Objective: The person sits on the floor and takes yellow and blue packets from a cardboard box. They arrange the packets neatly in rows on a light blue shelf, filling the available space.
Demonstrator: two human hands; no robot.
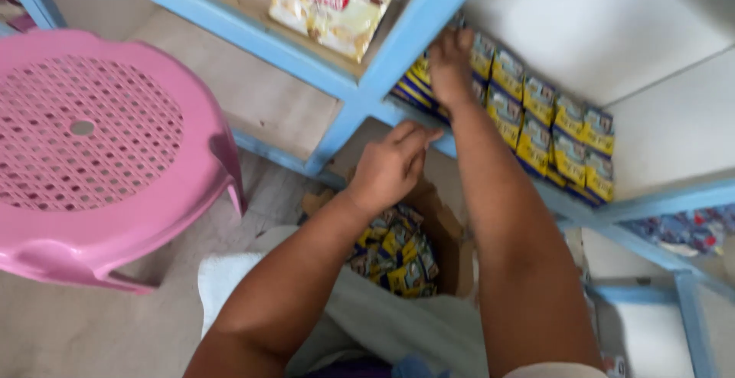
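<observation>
Filling the left, a round pink perforated plastic stool (92,148) stands by the blue-framed shelf (413,37). The right hand (450,62), fingers curled, touches glossy yellow-blue packets (547,129) stacked there; the left hand (389,165) hovers loosely closed, holding nothing visible, above a cardboard box (448,232).

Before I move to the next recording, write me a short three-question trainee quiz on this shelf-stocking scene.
1. True or false: the right hand reaches among the yellow-and-blue sachets standing in rows on the blue-framed shelf.
2. Which lies below the left hand?
A. brown cardboard box of sachets
B. glass jar
3. Fill in: the round perforated plastic stool is ____.

Key: 1 true; 2 A; 3 pink.
</observation>
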